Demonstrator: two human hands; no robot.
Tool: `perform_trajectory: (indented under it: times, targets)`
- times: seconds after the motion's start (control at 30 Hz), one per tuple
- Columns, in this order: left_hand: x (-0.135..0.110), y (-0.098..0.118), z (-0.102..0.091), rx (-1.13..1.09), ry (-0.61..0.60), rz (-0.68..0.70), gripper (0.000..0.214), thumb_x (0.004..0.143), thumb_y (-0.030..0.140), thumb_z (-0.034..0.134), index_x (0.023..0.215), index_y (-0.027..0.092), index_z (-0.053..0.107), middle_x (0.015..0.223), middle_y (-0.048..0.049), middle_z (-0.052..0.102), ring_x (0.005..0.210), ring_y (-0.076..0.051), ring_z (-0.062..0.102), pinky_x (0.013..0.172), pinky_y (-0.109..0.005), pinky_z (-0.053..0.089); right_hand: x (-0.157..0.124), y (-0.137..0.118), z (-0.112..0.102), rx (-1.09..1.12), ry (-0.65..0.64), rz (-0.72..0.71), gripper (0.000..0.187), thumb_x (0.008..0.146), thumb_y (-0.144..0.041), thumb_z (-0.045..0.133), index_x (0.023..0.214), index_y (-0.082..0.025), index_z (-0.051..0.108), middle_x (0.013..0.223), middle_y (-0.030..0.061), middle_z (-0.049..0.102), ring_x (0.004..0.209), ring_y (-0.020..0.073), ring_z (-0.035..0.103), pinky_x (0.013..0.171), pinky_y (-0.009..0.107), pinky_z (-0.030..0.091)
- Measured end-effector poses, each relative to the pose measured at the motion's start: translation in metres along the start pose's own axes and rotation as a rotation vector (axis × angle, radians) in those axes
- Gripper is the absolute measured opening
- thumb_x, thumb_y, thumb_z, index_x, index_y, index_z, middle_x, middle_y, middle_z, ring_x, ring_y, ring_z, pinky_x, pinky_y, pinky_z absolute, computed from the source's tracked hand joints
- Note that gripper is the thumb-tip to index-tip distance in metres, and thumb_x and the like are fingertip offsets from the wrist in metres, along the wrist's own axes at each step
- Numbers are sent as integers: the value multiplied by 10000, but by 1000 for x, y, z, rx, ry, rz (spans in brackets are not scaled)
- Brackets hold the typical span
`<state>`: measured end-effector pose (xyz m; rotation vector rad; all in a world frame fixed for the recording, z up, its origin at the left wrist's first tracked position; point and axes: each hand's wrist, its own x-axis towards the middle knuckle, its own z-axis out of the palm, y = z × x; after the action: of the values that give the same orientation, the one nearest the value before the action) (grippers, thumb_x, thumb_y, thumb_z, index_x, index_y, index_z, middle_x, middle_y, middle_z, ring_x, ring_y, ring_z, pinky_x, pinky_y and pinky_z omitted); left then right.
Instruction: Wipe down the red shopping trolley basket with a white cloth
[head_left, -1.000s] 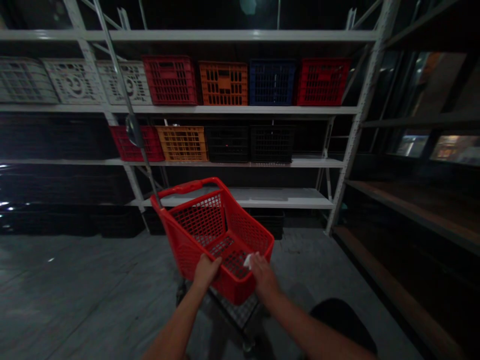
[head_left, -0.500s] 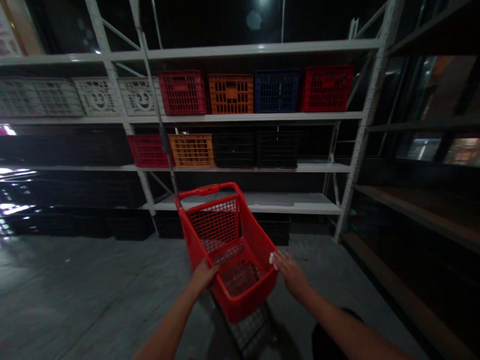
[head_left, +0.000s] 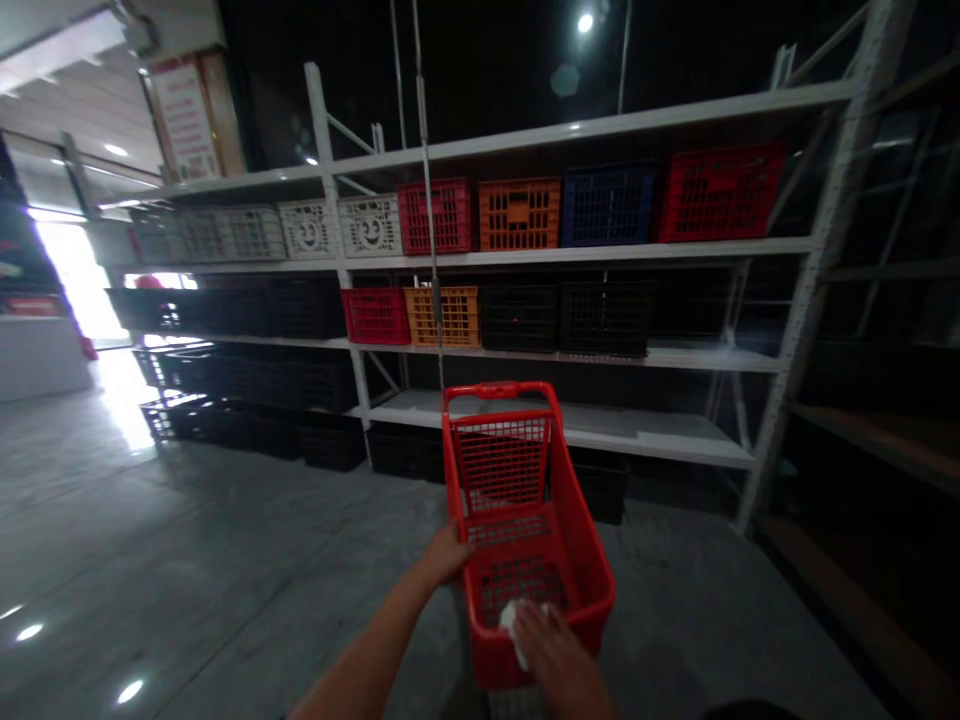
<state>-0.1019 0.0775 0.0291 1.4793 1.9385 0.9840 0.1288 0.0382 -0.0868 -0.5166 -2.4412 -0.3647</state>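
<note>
A red plastic shopping cart [head_left: 581,520] stands before me on the grey floor, its handle on the far side. My left hand [head_left: 448,552] grips the left rim of the basket. At the basket's near rim is my right hand [head_left: 546,640], pressing a crumpled white cloth [head_left: 510,618] against the edge. Part of the cloth is covered by the fingers, so whether it is cloth or tissue is hard to tell. Inside the basket, the slatted bottom and the mesh back panel [head_left: 504,462] show.
Behind the cart runs a white metal shelf rack [head_left: 690,362] with red, orange [head_left: 519,215], blue [head_left: 607,205], white and black crates. Darker shelving [head_left: 877,440] lines the right side. A thin pole [head_left: 430,190] rises from the cart's handle end. Bright light enters at the far left.
My right hand has moved with the white cloth from the basket's right corner onto the near rim. The left hand stays on the left rim. My view has turned left.
</note>
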Motion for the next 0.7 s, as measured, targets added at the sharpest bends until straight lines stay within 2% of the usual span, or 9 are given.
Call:
perform_trajectory:
  times: [0.13,0.23,0.3,0.37,0.4,0.47,0.57,0.63,0.7]
  targets:
    - [8,-3,-8,80,-72,14,281,641,241,592,903,149,633,711,-39,708,647,-190,655,575,-268,533,-51,60,-36,-37,-38,90,668,791,-30,344,1413,-220,194,1379,40,376,1296,183,310,1038,417,349]
    - [17,-1,-11,159,-105,11,298,689,240,546,972,157,590,741,-36,702,604,-177,646,553,-273,519,-68,76,-48,-70,-21,150,686,771,41,271,1404,-219,227,1384,39,380,1304,164,293,1046,429,328]
    - [19,2,-10,230,-74,14,307,735,250,498,1014,135,554,828,-81,691,687,-199,653,626,-307,514,-65,70,-44,-67,55,184,667,779,44,256,1403,-191,233,1381,58,390,1306,165,291,1041,439,331]
    - [14,6,-2,302,6,29,353,793,294,435,1080,99,499,1000,-161,639,881,-244,627,769,-369,476,-55,56,-32,-54,146,246,619,812,7,274,1404,-169,231,1372,81,403,1309,176,286,1034,444,341]
    - [9,9,4,338,51,54,375,820,320,399,1110,94,472,1086,-187,594,976,-259,590,837,-390,439,-48,48,-25,-44,176,275,601,825,-11,283,1405,-161,230,1370,91,406,1311,182,281,1028,445,350]
    - [-7,15,20,442,123,175,370,862,362,324,1096,124,483,1160,-177,545,1065,-251,532,913,-387,373,-33,32,-13,-22,183,310,588,830,-25,286,1403,-150,236,1373,101,400,1317,192,267,1019,451,363]
    - [-32,21,47,647,141,392,427,897,383,219,928,166,586,998,-117,629,956,-207,577,853,-329,382,-15,15,-2,8,118,302,587,813,-23,310,1389,-128,270,1379,108,390,1328,197,237,1028,461,348]
    - [-41,19,60,718,114,428,490,904,372,184,889,161,625,846,-109,669,825,-201,614,770,-325,393,-6,12,0,13,60,259,562,816,-46,357,1372,-116,304,1372,109,400,1333,201,223,1040,468,326]
    - [-42,13,66,744,95,437,518,904,353,174,890,151,651,743,-112,683,720,-213,624,720,-346,379,1,19,0,12,7,169,513,838,-82,395,1347,-125,349,1363,96,418,1331,202,227,1049,469,309]
